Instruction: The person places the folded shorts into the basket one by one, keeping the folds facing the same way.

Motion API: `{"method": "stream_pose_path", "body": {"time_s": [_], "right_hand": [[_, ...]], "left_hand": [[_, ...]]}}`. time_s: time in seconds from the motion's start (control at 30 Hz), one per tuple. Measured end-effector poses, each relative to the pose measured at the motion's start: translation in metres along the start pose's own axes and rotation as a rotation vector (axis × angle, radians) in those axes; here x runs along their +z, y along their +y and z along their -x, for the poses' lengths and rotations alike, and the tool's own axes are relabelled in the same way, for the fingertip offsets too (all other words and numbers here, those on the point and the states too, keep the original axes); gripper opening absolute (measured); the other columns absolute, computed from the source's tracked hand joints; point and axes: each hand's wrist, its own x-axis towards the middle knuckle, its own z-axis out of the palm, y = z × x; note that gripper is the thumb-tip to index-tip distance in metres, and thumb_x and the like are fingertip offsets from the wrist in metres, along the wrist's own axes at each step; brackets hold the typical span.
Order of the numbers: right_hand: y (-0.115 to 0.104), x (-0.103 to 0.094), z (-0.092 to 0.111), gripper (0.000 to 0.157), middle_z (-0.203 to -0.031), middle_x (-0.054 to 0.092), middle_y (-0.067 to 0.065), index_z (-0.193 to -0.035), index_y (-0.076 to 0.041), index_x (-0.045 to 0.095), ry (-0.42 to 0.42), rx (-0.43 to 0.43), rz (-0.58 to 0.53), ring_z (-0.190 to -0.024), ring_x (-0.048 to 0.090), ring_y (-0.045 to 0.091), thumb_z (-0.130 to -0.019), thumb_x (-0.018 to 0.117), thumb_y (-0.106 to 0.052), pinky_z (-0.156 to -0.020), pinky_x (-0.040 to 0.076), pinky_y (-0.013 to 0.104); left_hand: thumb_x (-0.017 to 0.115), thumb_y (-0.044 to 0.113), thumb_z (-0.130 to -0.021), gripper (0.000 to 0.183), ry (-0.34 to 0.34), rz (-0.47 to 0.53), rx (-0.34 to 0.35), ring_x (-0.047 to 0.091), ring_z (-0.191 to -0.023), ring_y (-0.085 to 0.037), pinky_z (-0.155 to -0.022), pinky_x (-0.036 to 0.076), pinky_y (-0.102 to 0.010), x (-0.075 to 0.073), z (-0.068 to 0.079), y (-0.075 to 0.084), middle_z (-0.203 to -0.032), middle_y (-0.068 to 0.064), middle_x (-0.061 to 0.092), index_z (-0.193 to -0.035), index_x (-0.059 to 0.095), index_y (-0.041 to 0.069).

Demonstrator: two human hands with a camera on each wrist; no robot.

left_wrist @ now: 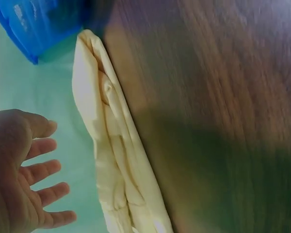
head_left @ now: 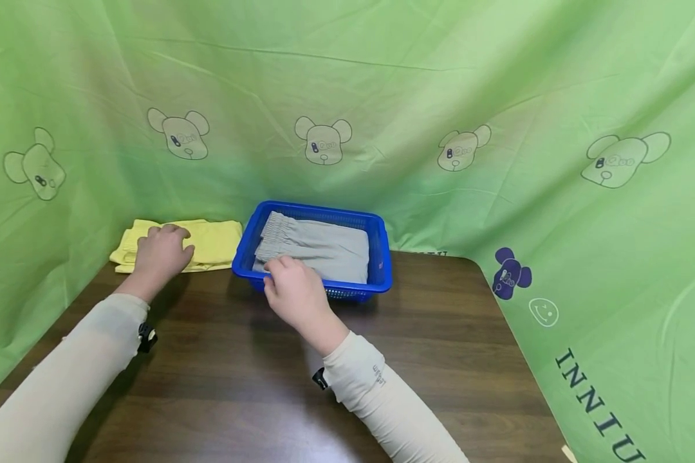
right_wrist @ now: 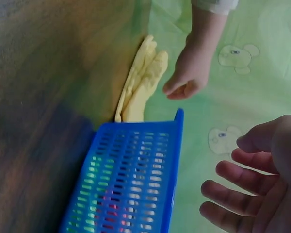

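A folded yellow garment [head_left: 217, 241] lies on the table at the left, beside a blue plastic basket [head_left: 387, 257]. Inside the basket is a folded grey garment [head_left: 330, 247] with a gathered elastic waistband. My left hand [head_left: 165, 254] hovers over the yellow garment, fingers spread and holding nothing; the left wrist view shows a gap between the hand [left_wrist: 19, 179] and the cloth's folded edge [left_wrist: 121, 160]. Over the basket's near left rim is my right hand [head_left: 295, 289], its fingers loosely bent with nothing in them, as the right wrist view also shows [right_wrist: 257, 179].
A green curtain [head_left: 347, 77] printed with bear heads hangs behind and along both sides of the brown wooden table [head_left: 237, 386]. The basket stands near the table's back edge, close to the curtain. Several coloured items show faintly through the basket's slots.
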Motion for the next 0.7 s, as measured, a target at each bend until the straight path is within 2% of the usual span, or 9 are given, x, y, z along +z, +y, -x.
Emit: {"method": "stream_pose_path", "body": {"time_s": [0.27, 0.4, 0.53, 0.7], "right_hand": [[-0.013, 0.01, 0.001, 0.018, -0.099, 0.071, -0.005, -0.112, -0.02, 0.074, -0.054, -0.007, 0.022, -0.087, 0.069, 0.013, -0.098, 0.067, -0.029, -0.073, 0.059, 0.029], [-0.021, 0.016, 0.001, 0.018, -0.101, 0.071, -0.006, -0.111, -0.021, 0.074, -0.083, -0.021, 0.024, -0.089, 0.07, 0.012, -0.097, 0.067, -0.029, -0.071, 0.059, 0.029], [-0.028, 0.024, 0.001, 0.019, -0.1, 0.07, -0.006, -0.113, -0.021, 0.074, -0.136, -0.017, 0.026, -0.088, 0.07, 0.013, -0.097, 0.067, -0.031, -0.066, 0.058, 0.029], [-0.034, 0.032, 0.003, 0.02, -0.099, 0.07, -0.005, -0.112, -0.022, 0.073, -0.194, -0.015, 0.036, -0.087, 0.07, 0.016, -0.097, 0.067, -0.033, -0.066, 0.058, 0.033]], "left_hand": [[0.052, 0.026, -0.102, 0.046, -0.073, 0.023, -0.034, 0.035, -0.123, -0.062, -0.092, 0.033, -0.076, 0.009, -0.017, -0.013, -0.141, -0.035, 0.046, -0.135, 0.055, -0.006], [0.052, 0.034, -0.104, 0.052, -0.11, 0.014, -0.063, 0.034, -0.123, -0.062, -0.095, 0.029, -0.078, 0.015, -0.024, -0.019, -0.141, -0.035, 0.045, -0.138, 0.053, -0.005], [0.048, 0.046, -0.106, 0.062, -0.152, -0.02, -0.082, 0.036, -0.12, -0.065, -0.095, 0.028, -0.081, 0.02, -0.025, -0.024, -0.137, -0.038, 0.045, -0.138, 0.052, -0.006], [0.052, 0.045, -0.104, 0.063, -0.158, -0.064, -0.096, 0.033, -0.122, -0.068, -0.095, 0.023, -0.087, 0.023, -0.023, -0.028, -0.134, -0.043, 0.043, -0.134, 0.052, -0.01]]}}
